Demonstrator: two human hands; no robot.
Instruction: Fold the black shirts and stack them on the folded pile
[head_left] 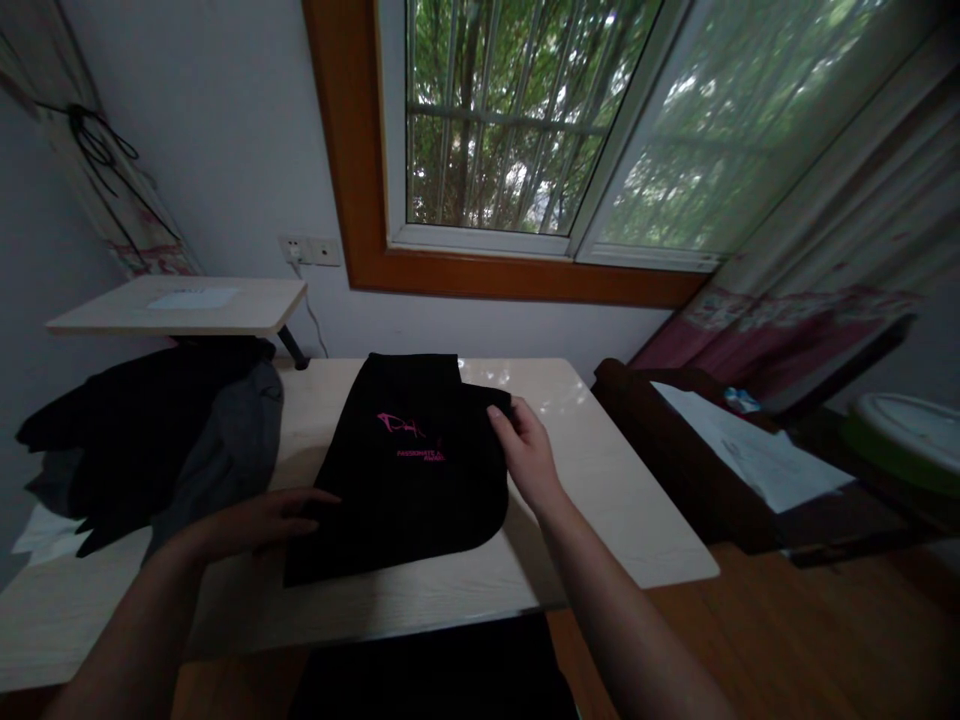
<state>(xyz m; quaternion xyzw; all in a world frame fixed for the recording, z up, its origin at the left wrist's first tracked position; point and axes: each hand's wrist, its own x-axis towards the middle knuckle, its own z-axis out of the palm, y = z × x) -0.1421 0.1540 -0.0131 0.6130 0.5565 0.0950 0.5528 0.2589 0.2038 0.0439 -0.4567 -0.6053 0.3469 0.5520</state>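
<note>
A black garment (405,490) lies folded on the light wooden desk, with pink lettering and a pink line drawing on its upper face. Its exact kind cannot be told from the folds. My right hand (526,448) pinches the garment's upper right corner, thumb on top and fingers underneath. At the lower left edge, my left hand (274,522) has its fingers stretched out and apart, the tips resting on or just over the black cloth. Left of it sits a heap of black and grey clothes (217,440), partly under a small raised shelf.
The desk (615,500) stands against the wall below a window (510,120). On its left is the raised shelf (262,300) with a paper on it. A dark brown piece of furniture (705,470) bearing white sheets is at the right, beside a curtain (787,270).
</note>
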